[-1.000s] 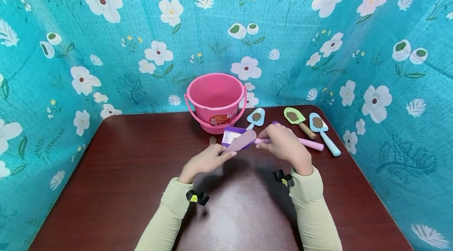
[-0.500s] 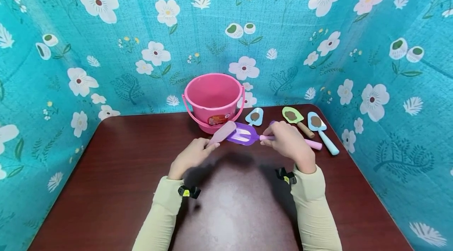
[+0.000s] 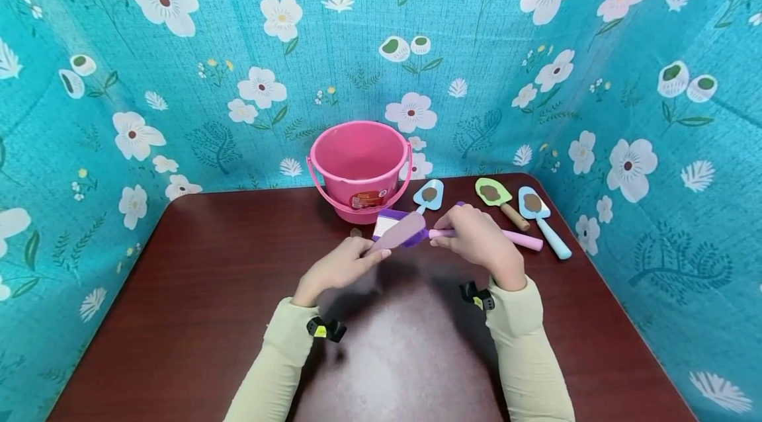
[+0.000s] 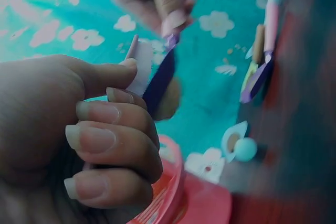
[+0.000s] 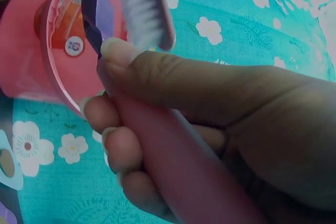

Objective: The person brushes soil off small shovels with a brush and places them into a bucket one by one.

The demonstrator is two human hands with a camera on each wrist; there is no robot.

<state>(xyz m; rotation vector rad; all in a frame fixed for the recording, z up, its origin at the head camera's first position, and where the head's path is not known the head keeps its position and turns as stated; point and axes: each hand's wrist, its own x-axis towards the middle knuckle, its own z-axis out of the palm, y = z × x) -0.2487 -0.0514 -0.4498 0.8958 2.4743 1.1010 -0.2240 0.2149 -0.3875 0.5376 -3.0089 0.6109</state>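
Note:
In the head view my left hand grips a pink brush by its handle. White bristles show in the right wrist view. The brush head lies across the purple blade of a trowel and hides part of it. My right hand holds this trowel by its pink handle, thumb on top near the blade. A brown patch shows at the blade's edge; I cannot tell whether it is attached. Trowel and brush are raised above the table, in front of the pink bucket.
Behind the right hand lies another pink-handled trowel, mostly hidden. A light blue trowel lies beside the bucket. At the right edge lie a green trowel with a wooden handle and another blue one. These three have brown patches. Floral cloth surrounds the table.
The brush moved left, uncovering most of the blade, then came back right across it. The trowel tilted and shifted slightly left in the last half second. The bucket stayed put.

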